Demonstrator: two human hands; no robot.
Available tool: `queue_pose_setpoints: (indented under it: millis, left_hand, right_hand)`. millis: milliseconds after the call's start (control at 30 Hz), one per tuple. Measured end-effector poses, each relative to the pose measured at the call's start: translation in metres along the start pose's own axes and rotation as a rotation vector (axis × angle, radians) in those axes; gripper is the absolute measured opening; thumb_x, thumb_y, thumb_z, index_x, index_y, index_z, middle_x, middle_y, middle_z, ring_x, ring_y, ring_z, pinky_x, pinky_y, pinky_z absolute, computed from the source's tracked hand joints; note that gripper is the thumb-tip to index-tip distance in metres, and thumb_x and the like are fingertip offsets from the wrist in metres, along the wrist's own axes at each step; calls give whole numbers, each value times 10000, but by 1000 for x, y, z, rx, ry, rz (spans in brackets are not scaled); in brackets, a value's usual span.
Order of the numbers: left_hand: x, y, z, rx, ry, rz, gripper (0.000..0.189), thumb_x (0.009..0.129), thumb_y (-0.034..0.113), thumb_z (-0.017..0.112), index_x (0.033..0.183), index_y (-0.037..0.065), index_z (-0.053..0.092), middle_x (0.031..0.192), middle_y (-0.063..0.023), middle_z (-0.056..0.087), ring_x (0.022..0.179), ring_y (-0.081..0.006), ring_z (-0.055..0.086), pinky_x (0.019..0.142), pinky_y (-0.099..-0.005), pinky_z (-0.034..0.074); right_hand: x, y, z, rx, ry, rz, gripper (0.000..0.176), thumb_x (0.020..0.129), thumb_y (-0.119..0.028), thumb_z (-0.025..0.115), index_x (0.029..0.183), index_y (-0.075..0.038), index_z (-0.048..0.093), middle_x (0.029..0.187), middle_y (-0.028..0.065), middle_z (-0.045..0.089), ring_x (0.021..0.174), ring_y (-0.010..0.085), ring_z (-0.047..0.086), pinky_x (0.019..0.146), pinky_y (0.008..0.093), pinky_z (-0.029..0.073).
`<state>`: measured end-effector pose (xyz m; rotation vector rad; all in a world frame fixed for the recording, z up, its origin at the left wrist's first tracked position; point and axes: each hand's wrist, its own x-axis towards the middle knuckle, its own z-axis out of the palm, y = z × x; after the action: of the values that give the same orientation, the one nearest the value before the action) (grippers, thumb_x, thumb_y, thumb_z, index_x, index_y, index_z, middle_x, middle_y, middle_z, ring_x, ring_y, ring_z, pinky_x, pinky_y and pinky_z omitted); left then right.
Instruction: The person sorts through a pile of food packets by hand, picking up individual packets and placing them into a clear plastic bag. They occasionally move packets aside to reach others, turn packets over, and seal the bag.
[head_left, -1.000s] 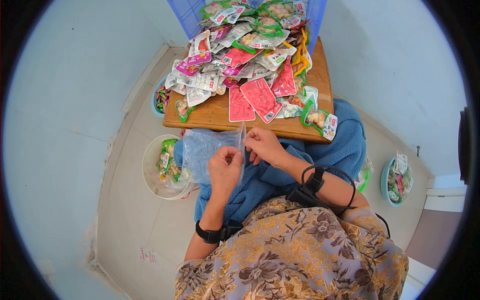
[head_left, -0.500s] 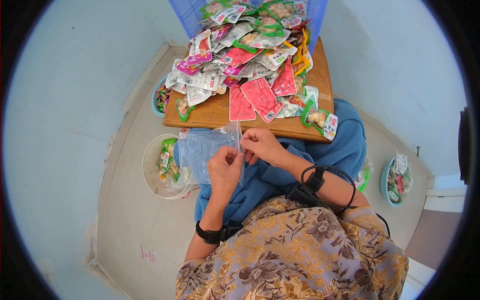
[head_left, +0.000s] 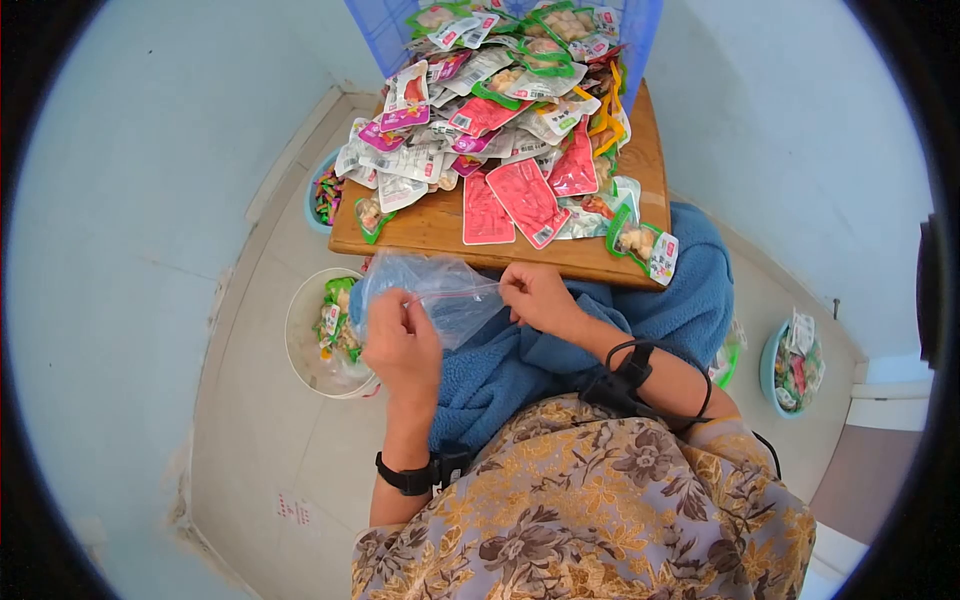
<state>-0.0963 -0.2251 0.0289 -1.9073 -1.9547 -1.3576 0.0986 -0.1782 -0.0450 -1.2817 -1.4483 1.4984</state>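
Observation:
A clear plastic zip bag (head_left: 455, 322) is stretched between my two hands, above the blue fleece cloth (head_left: 470, 395) on my lap. My left hand (head_left: 402, 345) pinches one end of its reddish zip strip, fingers closed. The other end is between the closed fingertips of my right hand (head_left: 538, 298), just below the table edge. No food packets can be made out inside the bag. Beyond my hands, red packets (head_left: 527, 203) lie at the front of a heap of small sealed food packets (head_left: 480, 110).
The heap spills from a blue plastic crate (head_left: 640, 50) onto a wooden table (head_left: 400, 236). A white bucket (head_left: 300, 340) with green packets stands at left on the floor. Blue basins (head_left: 312, 205) (head_left: 768, 365) with small items stand on both sides. Walls close in left and right.
My left hand has moved left and slightly up, away from my right hand. The bag's zip edge has swung from upright to sideways, now drawn out between both hands.

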Motion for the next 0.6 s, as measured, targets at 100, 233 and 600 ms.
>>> queue_pose_setpoints:
  millis: [100, 233, 600]
  left_hand:
    - [-3, 9, -2, 72, -77, 72, 164, 857, 29, 676, 1007, 91, 652, 826, -103, 630, 649, -302, 622, 554, -395, 496]
    - [-6, 17, -2, 75, -179, 137, 169, 871, 66, 685, 1033, 107, 664, 810, -105, 627, 667, -315, 632, 552, -393, 501]
    - [-8, -7, 15, -50, -78, 51, 75, 864, 62, 705, 938, 67, 692, 825, -116, 689, 702, -308, 670, 599, -387, 534]
  right_hand:
    - [3, -2, 5, -140, 10, -121, 136, 922, -123, 636, 882, 4, 607, 685, 36, 609, 585, 105, 617, 515, 265, 511]
    - [4, -17, 11, -306, 139, -239, 182, 907, -154, 678, 870, 10, 610, 668, 51, 601, 637, 124, 638, 560, 304, 506]
    - [15, -32, -21, -398, 108, -225, 232, 831, -241, 712, 879, -21, 658, 774, 159, 680, 787, 362, 669, 713, 467, 522]
